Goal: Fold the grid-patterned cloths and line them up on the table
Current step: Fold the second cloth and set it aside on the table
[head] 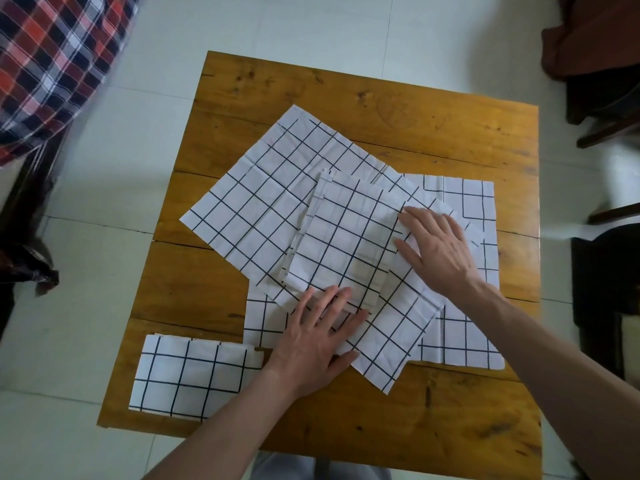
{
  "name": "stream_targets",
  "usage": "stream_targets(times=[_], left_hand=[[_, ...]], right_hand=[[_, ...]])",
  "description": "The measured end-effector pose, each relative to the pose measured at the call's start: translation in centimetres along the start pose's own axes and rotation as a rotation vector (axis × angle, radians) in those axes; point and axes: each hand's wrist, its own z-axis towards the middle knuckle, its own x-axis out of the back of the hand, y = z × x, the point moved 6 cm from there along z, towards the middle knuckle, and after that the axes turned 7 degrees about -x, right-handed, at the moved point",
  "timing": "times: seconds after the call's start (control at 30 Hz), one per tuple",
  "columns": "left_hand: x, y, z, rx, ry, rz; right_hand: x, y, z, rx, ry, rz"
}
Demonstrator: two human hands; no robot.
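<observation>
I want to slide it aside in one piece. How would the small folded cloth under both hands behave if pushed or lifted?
The folded cloth looks thin and floppy; it would probably sag if lifted by one edge. Its layers may splay, since edges already show offset at its left side. Pushed across the unfolded cloth beneath, it may drag and wrinkle that one.

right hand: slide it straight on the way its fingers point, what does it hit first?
The right hand points left and lies flat, so it would run onto the folded cloth on top of the pile. Its fingertips already look to be at that cloth's right edge.
</observation>
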Motion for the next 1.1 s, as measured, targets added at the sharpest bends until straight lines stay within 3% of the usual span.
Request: stream_targets(times=[0.1,0.33,0.5,0.63,0.93,1.03,1.1], left_hand=[[0.2,0.2,0.3,-0.010,-0.008,-0.016],[1.0,-0.4,0.4,-0.023,0.014,0.000],[1.2,-2.4,0.3,0.068,0.035,0.047],[1.0,-3.6,-0.2,0.156,0.035,0.067],[1.0,-4.1,0.3,0.314,0.083,0.064],[1.0,-3.3,0.7,0.253,0.084,0.059],[0.8,-2.8,0.8,0.200,0.077,0.063]], right_hand=[[0.6,-0.9,1.0,-0.065,0.071,0.109],[0.4,-1.2,2.3,-0.363,0.028,0.226],[0.2,0.9,0.3,-0.629,-0.030,0.413],[-0.7,1.0,-3.2,-0.732,0.020,0.627],[-2.8,0.1,-8.0,-0.727,0.181,0.576],[-1.3,-1.5,-8.8,-0.593,0.333,0.440],[-0.9,-3.9,-9.4,-0.392,0.325,0.325]])
